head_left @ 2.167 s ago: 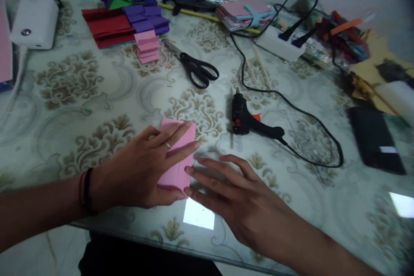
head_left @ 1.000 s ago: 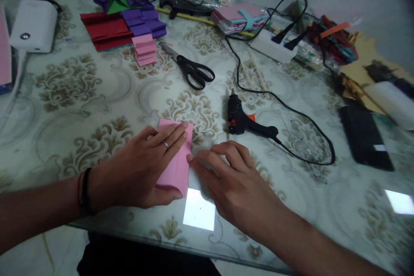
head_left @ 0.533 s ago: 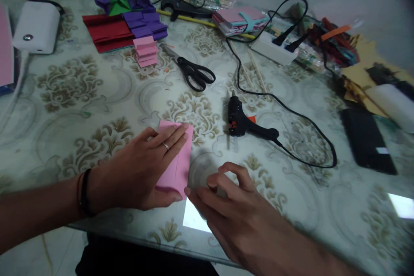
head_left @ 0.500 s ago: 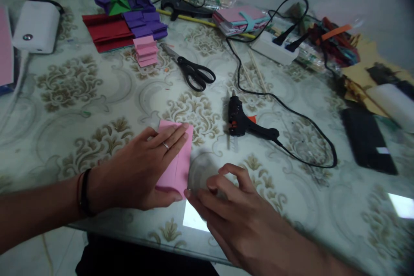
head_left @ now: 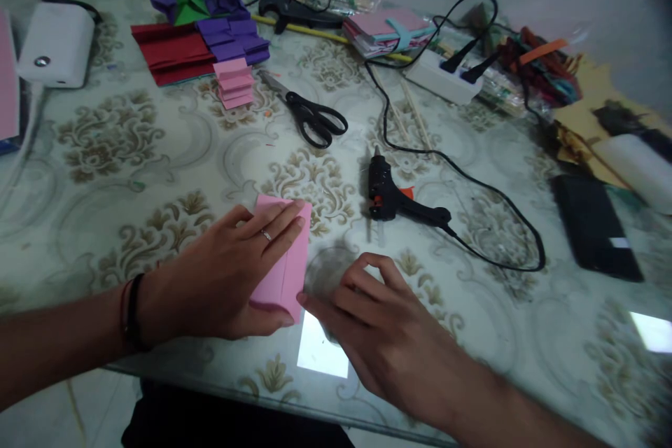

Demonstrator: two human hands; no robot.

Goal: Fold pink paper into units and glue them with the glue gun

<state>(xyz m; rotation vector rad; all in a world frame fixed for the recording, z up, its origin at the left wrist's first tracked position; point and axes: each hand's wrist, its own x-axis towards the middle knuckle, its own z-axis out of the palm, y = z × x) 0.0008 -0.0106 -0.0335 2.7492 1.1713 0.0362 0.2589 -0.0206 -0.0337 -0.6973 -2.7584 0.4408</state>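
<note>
A folded pink paper (head_left: 295, 262) lies on the patterned table near its front edge. My left hand (head_left: 225, 273) rests flat on it, fingers stretched toward its top right corner and thumb at its bottom edge. Its left part is hidden under that hand. At the paper's lower right edge is a fingertip of my right hand (head_left: 388, 329); the other fingers are curled and raised, with nothing seen between them. Right of the paper lies a black glue gun (head_left: 391, 199), its nozzle pointing away from me. Black-handled scissors (head_left: 315, 119) lie farther back.
Behind are a small pleated pink paper (head_left: 234, 84), red paper (head_left: 171, 52), purple paper (head_left: 234, 40) and a white power strip (head_left: 444, 77). A white device (head_left: 57, 45) sits at the left, a black phone (head_left: 596, 227) at the right. The glue gun's cord loops rightward.
My right hand has shifted slightly, its upper fingers curling in closer over the table. The left hand and the pink paper stay nearly the same.
</note>
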